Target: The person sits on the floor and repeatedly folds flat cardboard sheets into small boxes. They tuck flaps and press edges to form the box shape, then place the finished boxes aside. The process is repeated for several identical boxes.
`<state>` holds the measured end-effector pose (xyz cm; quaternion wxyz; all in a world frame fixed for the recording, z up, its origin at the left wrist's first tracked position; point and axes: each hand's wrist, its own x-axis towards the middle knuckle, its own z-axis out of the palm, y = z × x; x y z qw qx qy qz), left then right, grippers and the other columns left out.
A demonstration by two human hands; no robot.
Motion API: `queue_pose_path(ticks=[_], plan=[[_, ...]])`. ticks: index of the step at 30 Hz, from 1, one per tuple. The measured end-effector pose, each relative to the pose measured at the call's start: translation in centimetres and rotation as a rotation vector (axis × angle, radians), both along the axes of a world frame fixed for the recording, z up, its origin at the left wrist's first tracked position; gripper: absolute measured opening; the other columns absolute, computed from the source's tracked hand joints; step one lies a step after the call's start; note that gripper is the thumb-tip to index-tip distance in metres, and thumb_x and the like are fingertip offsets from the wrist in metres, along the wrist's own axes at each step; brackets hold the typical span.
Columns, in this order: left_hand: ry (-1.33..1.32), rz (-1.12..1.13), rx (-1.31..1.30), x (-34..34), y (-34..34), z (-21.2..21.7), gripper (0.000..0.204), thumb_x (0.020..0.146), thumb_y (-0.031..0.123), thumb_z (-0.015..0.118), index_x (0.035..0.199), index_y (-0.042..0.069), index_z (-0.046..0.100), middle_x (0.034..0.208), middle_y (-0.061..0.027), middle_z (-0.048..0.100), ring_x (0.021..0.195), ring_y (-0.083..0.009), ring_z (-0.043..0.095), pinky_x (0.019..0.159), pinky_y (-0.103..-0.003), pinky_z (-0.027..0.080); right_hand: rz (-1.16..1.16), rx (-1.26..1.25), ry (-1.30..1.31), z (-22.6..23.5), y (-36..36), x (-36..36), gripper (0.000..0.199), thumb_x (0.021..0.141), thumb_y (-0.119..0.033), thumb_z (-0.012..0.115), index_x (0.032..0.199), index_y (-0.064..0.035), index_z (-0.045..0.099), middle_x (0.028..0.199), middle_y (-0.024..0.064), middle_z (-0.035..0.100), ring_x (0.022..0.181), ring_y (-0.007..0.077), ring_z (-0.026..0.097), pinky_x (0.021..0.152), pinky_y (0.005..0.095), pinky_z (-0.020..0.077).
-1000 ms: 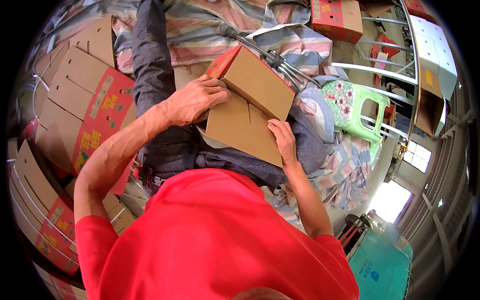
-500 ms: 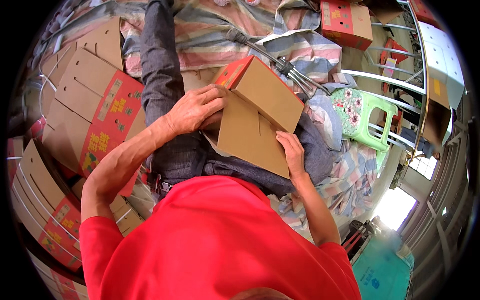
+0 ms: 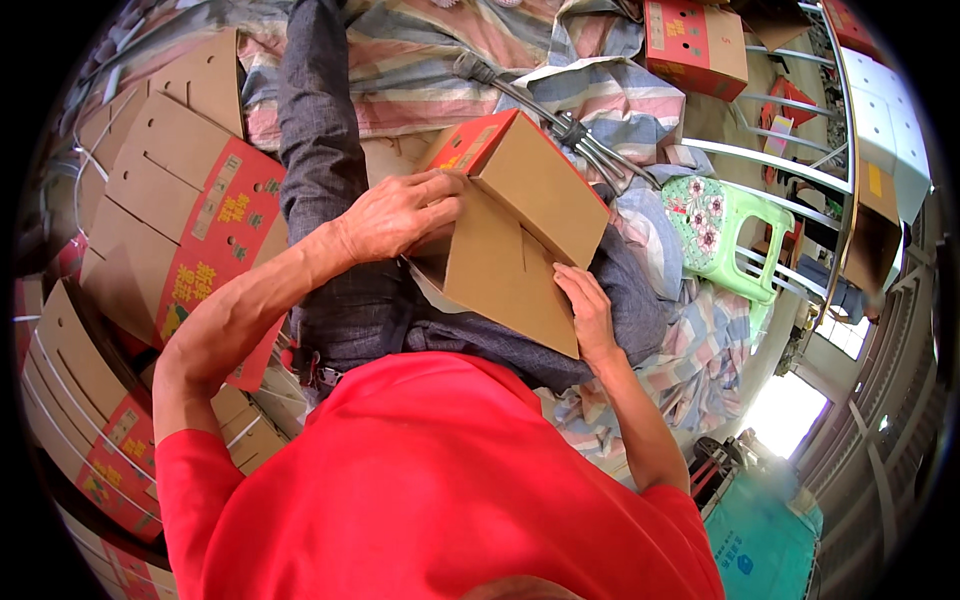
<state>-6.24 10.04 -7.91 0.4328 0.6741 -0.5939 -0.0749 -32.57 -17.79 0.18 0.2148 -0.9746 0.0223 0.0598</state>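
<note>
A cardboard box [image 3: 530, 190], brown with a red printed side, lies tilted across my lap. One of its plain brown flaps [image 3: 500, 275], with a slit in it, faces me. My left hand [image 3: 405, 212] is at the flap's upper left corner, fingers bent over the edge; its thumb is mostly hidden. Below that hand a dark gap shows the box's inside. On the right edge of the flap, my right hand [image 3: 588, 308] grips with its fingers on top and its thumb out of sight.
Flattened red and brown cartons [image 3: 190, 220] are stacked at the left. To the right stand a green stool [image 3: 740, 240] with a flowered seat and a white metal rack [image 3: 770, 155]. A folded black tripod [image 3: 560, 125] lies beyond the box on a striped sheet [image 3: 420, 80].
My left hand has shifted slightly at the corner, and the flap's left edge has tilted a little, widening the dark gap there. My right hand has stayed nearly still.
</note>
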Motion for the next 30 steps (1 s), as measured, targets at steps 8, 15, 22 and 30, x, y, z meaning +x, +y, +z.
queue_pose_path(ticks=[8, 15, 22, 30], plan=[[0.059, 0.080, -0.121, -1.2, -1.5, -0.4, 0.034, 0.090, 0.013, 0.072, 0.121, 0.001, 0.063, 0.126, -0.0175, 0.067, 0.120, -0.0373, 0.067, 0.100, -0.046, 0.057, -0.016, -0.011, 0.087, -0.2, -0.6, -1.7, 0.033, 0.091, 0.005, 0.061, 0.123, 0.0052, 0.067, 0.140, 0.0202, 0.068, 0.132, 0.0401, 0.064, 0.111, 0.0459, 0.0528], [-0.152, 0.047, -0.098, 0.1, -1.0, -0.1, 0.032, 0.084, 0.013, 0.070, 0.113, 0.001, 0.061, 0.119, -0.0177, 0.065, 0.118, -0.0368, 0.065, 0.101, -0.043, 0.055, 0.001, 0.075, 0.142, 1.0, -0.5, -0.2, 0.039, 0.088, 0.012, 0.056, 0.126, 0.0069, 0.065, 0.142, 0.0232, 0.066, 0.133, 0.0439, 0.061, 0.113, 0.0474, 0.0509], [-0.168, -0.082, -0.067, 0.6, -1.5, 0.5, 0.022, 0.084, 0.016, 0.064, 0.099, 0.002, 0.055, 0.112, -0.0164, 0.060, 0.108, -0.0367, 0.064, 0.092, -0.045, 0.056, -0.011, 0.113, 0.074, -0.1, -0.6, 0.5, 0.037, 0.090, 0.006, 0.060, 0.128, 0.0067, 0.064, 0.142, 0.0242, 0.066, 0.132, 0.0437, 0.062, 0.113, 0.0466, 0.0504], [-0.381, -0.066, -0.047, 3.4, -3.5, 1.4, 0.013, 0.087, 0.019, 0.063, 0.093, 0.008, 0.060, 0.094, -0.0061, 0.063, 0.101, -0.0247, 0.062, 0.094, -0.040, 0.043, 0.026, -0.089, 0.082, 0.9, -0.2, 2.3, 0.033, 0.090, 0.002, 0.061, 0.123, 0.0046, 0.066, 0.127, 0.0203, 0.071, 0.121, 0.0440, 0.066, 0.103, 0.0485, 0.0535]])
